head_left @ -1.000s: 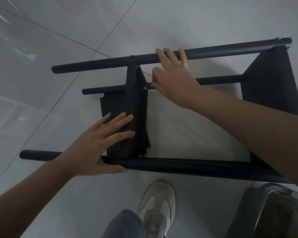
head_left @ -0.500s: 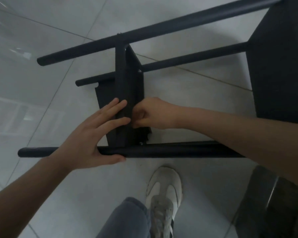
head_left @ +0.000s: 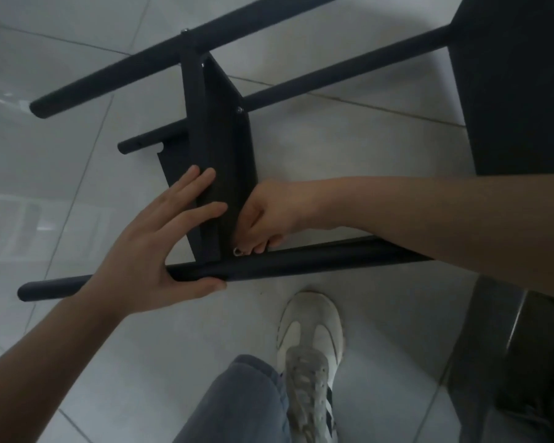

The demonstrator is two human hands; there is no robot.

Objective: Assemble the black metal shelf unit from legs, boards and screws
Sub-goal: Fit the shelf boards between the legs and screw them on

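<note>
Black steel, stiff, likely slippery: my left hand (head_left: 160, 247) lay spread on the board (head_left: 219, 161) (bracing), right hand (head_left: 269, 215) pinching a screw (head_left: 238, 251).

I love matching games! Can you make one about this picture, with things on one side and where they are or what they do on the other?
Things:
1. left hand
2. right hand
3. small silver metal screw
4. white lace-up sneaker

Descriptions:
A. stands on the pale floor tiles
B. fingers lie flat on the upright black shelf board
C. sits where the board meets the near black round leg
D. fingers curled at the screw

Pairs: 1-B, 2-D, 3-C, 4-A
</note>
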